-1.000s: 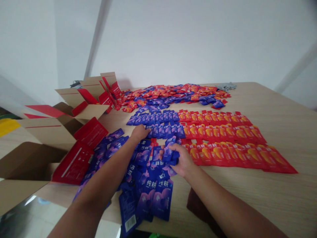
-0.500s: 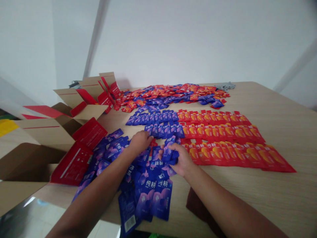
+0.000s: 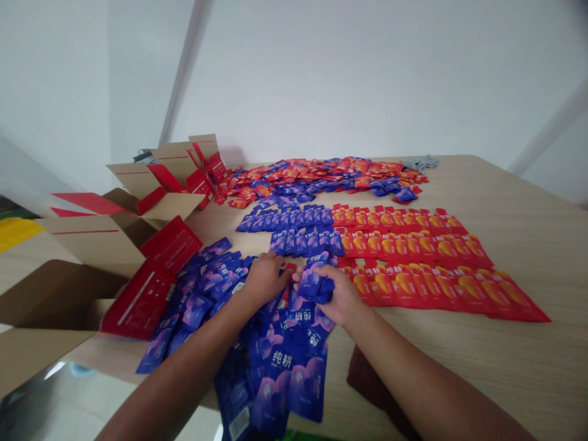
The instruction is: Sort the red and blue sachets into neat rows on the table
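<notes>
Gripping flat, glossy blue-purple film pouches [image 3: 309,282] in curled right hand [image 3: 340,296]; with left hand [image 3: 264,279] half-curled, cannot tell if holding any. Likely light, limp, slippery; pinch edges.

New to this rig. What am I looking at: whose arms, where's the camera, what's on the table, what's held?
No machine here: the arms are a person's, with bare hands. The camera sits on that person's head, looking forward and down, so their left is the picture's left.

On the table, red rows of packets lie right of blue rows. Behind them is a mixed pile; nearer is a loose blue pile. Open boxes stand at left.

The right hand holds a few blue packets. The left hand is over the loose pile; whether it grips anything, I can't tell.
</notes>
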The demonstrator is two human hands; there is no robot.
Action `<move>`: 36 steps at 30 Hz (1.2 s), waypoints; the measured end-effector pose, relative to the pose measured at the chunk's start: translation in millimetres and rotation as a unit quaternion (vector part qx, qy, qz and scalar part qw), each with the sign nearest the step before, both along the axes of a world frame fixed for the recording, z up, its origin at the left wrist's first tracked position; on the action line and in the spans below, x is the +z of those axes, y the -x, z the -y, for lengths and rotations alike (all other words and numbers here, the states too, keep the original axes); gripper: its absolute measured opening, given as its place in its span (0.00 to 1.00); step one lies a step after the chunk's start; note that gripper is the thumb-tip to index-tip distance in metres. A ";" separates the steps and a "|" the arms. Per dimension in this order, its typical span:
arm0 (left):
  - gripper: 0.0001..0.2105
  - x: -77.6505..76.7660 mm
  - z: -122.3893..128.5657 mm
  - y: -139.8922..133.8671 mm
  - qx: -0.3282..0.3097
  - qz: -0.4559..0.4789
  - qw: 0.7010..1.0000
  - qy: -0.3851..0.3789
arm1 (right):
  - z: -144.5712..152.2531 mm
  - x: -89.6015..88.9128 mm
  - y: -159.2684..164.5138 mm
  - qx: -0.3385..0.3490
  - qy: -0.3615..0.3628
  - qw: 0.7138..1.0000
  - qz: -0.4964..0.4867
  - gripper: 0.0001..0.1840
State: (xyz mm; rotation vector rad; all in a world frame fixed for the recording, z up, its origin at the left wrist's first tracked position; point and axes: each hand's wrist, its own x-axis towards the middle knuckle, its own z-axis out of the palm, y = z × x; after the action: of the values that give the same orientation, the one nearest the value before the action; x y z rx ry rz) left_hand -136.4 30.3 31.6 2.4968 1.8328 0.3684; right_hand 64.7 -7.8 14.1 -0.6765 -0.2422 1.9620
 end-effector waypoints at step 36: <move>0.21 1.5 -99.6 69.2 0.216 0.386 0.883 0.159 | 1.6 -4.9 6.8 -0.038 -0.021 0.995 0.090 0.17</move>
State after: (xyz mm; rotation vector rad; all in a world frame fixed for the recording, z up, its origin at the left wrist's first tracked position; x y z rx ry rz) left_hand -205.6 129.8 33.1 1.3865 1.8389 0.8401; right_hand 57.8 -9.5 9.2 -0.8230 -0.3615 1.8194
